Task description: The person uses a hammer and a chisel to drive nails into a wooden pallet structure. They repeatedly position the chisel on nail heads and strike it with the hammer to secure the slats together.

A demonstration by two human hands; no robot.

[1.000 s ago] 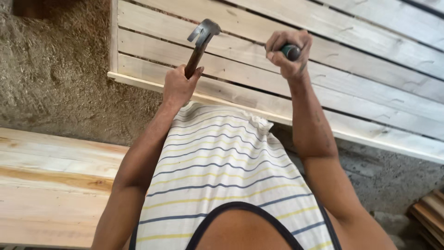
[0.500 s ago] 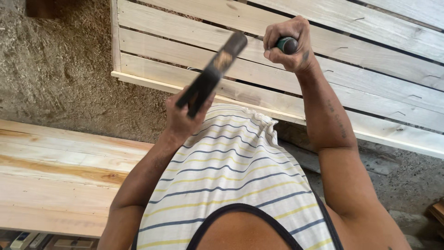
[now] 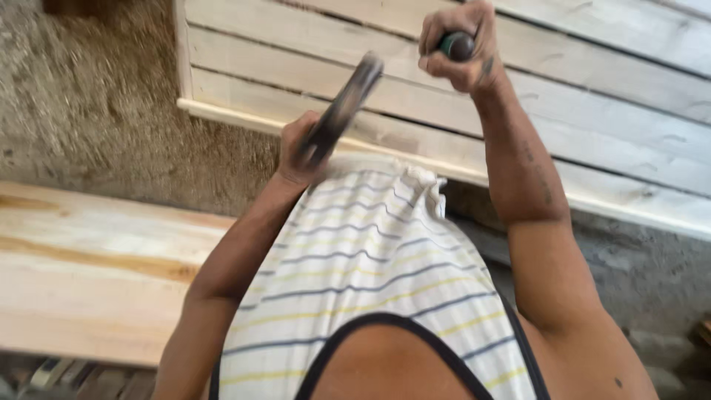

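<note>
My left hand point(image 3: 295, 154) grips a hammer point(image 3: 344, 107) by its dark handle. The hammer is blurred and tilts up to the right, toward my right hand. My right hand point(image 3: 474, 63) is a closed fist around a tool with a dark green round handle point(image 3: 457, 46), whose end faces me. The tool's tip is hidden behind the fist. Both hands are raised over a pale wooden slatted panel point(image 3: 607, 104). My striped sleeveless shirt point(image 3: 370, 267) fills the lower middle of the view.
A thick light wooden plank point(image 3: 89, 259) lies at the left. Rough sandy ground point(image 3: 89, 104) lies between the plank and the panel. Grey concrete point(image 3: 652, 274) shows at the lower right, under the panel's edge.
The hammer has swung from nearly upright to leaning right toward my right fist. Both hands have shifted up and right in view. My right hand keeps its grip on the tool.
</note>
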